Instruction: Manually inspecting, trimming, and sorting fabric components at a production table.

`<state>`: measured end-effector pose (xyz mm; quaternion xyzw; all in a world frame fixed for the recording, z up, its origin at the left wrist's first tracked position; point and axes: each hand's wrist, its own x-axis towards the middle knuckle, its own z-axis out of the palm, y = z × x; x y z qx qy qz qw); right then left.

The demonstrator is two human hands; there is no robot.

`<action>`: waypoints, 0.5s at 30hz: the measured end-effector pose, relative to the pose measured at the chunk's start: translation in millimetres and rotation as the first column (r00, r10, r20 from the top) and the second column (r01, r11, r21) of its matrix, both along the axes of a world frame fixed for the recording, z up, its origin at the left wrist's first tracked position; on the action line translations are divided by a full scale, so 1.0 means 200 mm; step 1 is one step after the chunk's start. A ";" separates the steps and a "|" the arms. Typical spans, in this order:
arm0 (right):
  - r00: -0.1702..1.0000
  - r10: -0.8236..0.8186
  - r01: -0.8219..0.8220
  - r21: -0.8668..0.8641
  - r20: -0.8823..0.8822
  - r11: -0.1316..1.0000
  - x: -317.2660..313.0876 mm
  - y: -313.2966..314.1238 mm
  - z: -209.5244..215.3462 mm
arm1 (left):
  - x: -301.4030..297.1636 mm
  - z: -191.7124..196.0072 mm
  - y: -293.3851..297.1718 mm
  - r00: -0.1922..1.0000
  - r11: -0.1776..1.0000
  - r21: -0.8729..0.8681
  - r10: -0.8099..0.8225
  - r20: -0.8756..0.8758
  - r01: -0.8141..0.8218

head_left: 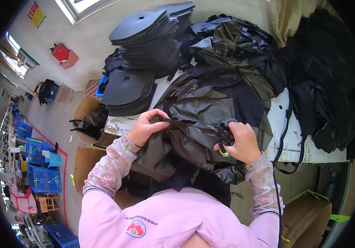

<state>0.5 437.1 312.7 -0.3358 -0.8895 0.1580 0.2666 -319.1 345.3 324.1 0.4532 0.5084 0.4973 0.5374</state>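
Observation:
Dark olive-brown coated fabric [202, 105] with black panels is spread over the table's front edge and hangs down before me. My left hand [146, 127] is closed on an edge of this fabric, thumb and forefinger pinching it. In my right hand [242, 141] is a pair of black-handled scissors [223, 134], its metal blades pointing left along the edge toward my left hand. How far apart the blades are cannot be made out. A bit of yellow-green shows beneath the handles.
Stacked dark grey sheets [144, 41] rise at the table's back left. Crumpled dark fabric [231, 41] is heaped behind the work, and black pieces with straps [326, 82] hang at right. Cardboard boxes [88, 163] stand beside the white table [285, 136]; blue crates [43, 178] are farther left.

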 end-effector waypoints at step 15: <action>0.987 0.137 -0.142 0.057 0.086 0.988 -0.19 0.00 0.07 | 0.11 0.05 -0.02 0.994 0.995 0.025 -0.095 -0.048 0.097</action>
